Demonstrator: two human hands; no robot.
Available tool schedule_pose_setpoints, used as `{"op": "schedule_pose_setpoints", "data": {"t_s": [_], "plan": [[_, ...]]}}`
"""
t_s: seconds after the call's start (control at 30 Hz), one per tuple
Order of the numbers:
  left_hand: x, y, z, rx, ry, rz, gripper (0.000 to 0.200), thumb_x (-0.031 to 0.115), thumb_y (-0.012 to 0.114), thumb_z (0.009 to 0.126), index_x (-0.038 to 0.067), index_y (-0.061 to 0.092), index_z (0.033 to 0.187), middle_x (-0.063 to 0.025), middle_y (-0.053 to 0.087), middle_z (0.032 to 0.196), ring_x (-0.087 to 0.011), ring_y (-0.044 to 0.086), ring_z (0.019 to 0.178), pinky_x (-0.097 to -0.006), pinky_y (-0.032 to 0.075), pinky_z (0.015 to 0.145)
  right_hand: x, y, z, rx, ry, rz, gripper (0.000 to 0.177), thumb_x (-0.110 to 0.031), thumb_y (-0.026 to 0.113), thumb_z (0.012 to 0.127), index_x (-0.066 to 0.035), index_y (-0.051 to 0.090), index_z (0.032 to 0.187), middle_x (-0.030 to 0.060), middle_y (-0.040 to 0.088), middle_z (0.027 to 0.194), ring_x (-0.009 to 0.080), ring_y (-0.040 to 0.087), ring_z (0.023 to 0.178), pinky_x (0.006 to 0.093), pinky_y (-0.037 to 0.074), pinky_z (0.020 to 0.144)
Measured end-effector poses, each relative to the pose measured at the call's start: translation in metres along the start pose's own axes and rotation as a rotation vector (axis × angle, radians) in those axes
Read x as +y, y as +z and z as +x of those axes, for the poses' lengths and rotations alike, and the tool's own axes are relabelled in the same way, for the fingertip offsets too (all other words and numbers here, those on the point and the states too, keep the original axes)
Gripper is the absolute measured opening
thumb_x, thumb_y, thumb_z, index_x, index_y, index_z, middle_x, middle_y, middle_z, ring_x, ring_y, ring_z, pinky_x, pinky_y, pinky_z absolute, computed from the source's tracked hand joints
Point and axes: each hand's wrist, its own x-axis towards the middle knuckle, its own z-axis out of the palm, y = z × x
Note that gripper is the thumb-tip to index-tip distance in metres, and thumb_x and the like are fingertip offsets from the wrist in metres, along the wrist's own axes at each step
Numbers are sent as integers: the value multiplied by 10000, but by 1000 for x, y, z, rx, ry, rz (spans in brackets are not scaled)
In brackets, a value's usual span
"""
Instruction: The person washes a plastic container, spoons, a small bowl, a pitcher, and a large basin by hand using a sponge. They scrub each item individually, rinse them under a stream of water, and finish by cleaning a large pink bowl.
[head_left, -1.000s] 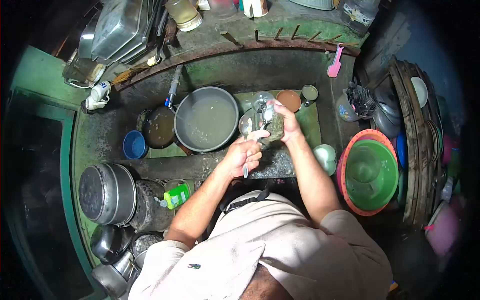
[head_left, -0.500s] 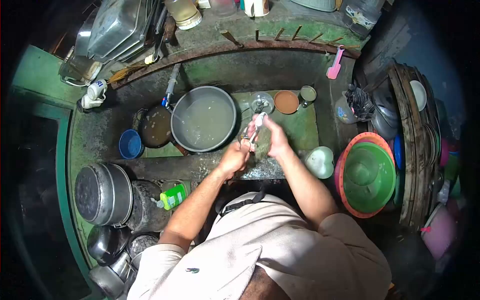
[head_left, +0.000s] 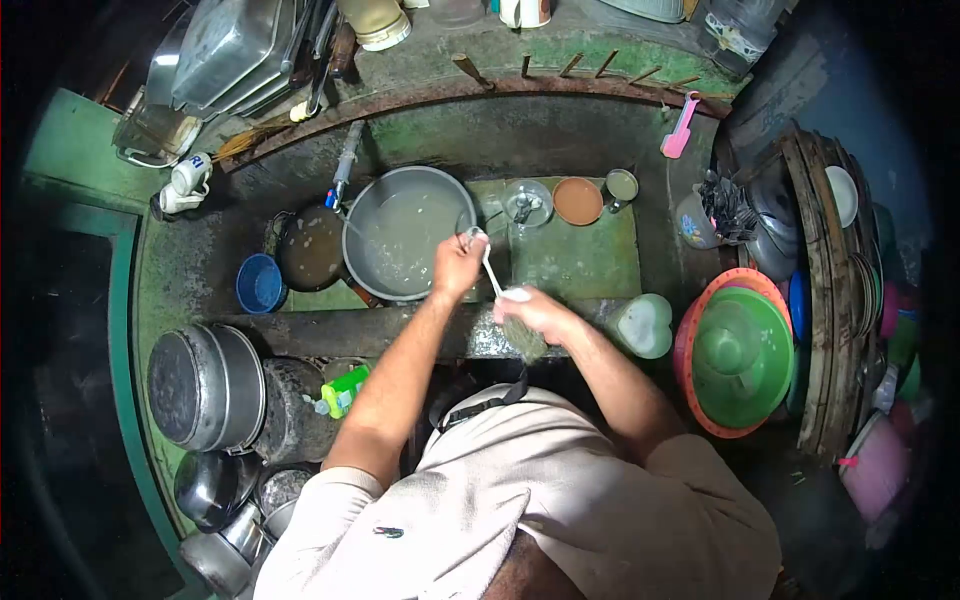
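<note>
My left hand (head_left: 457, 267) is closed around one end of a pale spoon-like utensil (head_left: 491, 270), beside the right rim of the large grey basin (head_left: 457, 184) of cloudy water. The utensil slants down to my right hand (head_left: 540, 312), which is closed on a greenish scrubbing pad (head_left: 524, 338) over the sink's front ledge. Something white shows at the right fingers, too small to name. Beyond my hands stand a clear bowl with metal items (head_left: 527, 203), a brown round dish (head_left: 578, 201) and a metal cup (head_left: 621, 185).
A tap (head_left: 334, 197) reaches over the basin's left side. Left of it are a dark pan (head_left: 312, 250) and a blue bowl (head_left: 260, 284). Green and orange tubs (head_left: 742, 362) stand at right, near a heart-shaped container (head_left: 645, 326). Large pots (head_left: 207, 388) and a green packet (head_left: 346, 391) sit at left.
My left hand has moved up and slightly left, toward the basin. My right hand has come down and toward me, and the scrubbing pad now shows under it. The camera view has shifted slightly.
</note>
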Motion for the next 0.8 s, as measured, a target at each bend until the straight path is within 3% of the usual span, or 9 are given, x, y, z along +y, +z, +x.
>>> {"op": "schedule_pose_setpoints", "data": {"t_s": [0.13, 0.23, 0.37, 0.5, 0.53, 0.63, 0.67, 0.73, 0.8], "plan": [[-50, -21, 14, -156, 35, 118, 166, 164, 595, 918, 12, 661, 908, 20, 608, 723, -56, 466, 581, -243, 385, 529, 32, -15, -5, 327, 196, -6, 162, -176, 553, 871, -49, 651, 891, 49, 621, 863, 157, 527, 866, 319, 397, 813], [-29, -24, -8, -119, -351, -143, 226, 138, 487, 954, 50, 530, 1158, -2, 560, 782, -69, 413, 512, -245, 346, 446, 52, -47, 32, 499, 293, 212, 153, -165, 549, 845, -29, 615, 869, 102, 588, 872, 209, 530, 870, 397, 432, 766], [10, -17, -35, -156, -486, -333, 130, 140, 408, 987, 87, 470, 886, 16, 429, 665, -65, 325, 472, -229, 301, 416, 28, -92, 85, 535, 279, 305, 189, -166, 516, 875, -18, 613, 941, 109, 600, 920, 253, 561, 888, 430, 460, 780], [10, -26, -33, -337, -485, -420, 180, 168, 393, 1012, 110, 457, 854, 30, 373, 635, -63, 308, 473, -236, 303, 409, 9, -113, 114, 619, 201, 259, 390, -323, 542, 942, -1, 592, 1156, 105, 653, 951, 211, 590, 858, 381, 473, 785], [13, -26, -34, -326, -445, -381, 196, 174, 391, 1014, 108, 457, 842, 37, 363, 613, -67, 301, 466, -232, 309, 408, -2, -101, 103, 615, 195, 254, 390, -323, 542, 942, -1, 592, 1156, 105, 653, 951, 211, 590, 858, 381, 473, 785], [23, -19, -34, -296, -435, -434, 184, 177, 420, 996, 107, 456, 830, 34, 386, 605, -73, 341, 478, -228, 325, 409, -19, -52, 80, 676, -296, 241, 365, -313, 591, 927, -14, 604, 1136, 58, 658, 963, 120, 573, 893, 312, 470, 785], [38, -15, -38, -350, -419, -372, 163, 165, 433, 982, 104, 475, 837, 26, 415, 621, -73, 379, 501, -235, 345, 420, -18, -29, 78, 741, -503, 238, 287, -277, 626, 897, -39, 640, 1057, 87, 674, 938, 179, 628, 817, 334, 497, 716], [25, -1, -39, -475, -396, -93, 122, 105, 438, 944, 66, 553, 929, 4, 498, 673, -82, 462, 582, -261, 402, 500, -50, 12, 53, 920, -482, -499, 240, -235, 607, 895, -31, 643, 1016, 155, 676, 934, 284, 655, 895, 372, 506, 787], [0, 12, -43, -339, 278, 329, 182, 67, 418, 939, 37, 585, 1006, 13, 493, 675, -84, 438, 601, -267, 406, 566, -52, -2, 54, 880, -454, -564, 190, -206, 616, 863, -48, 656, 959, 186, 671, 880, 352, 658, 859, 410, 522, 746]]}}
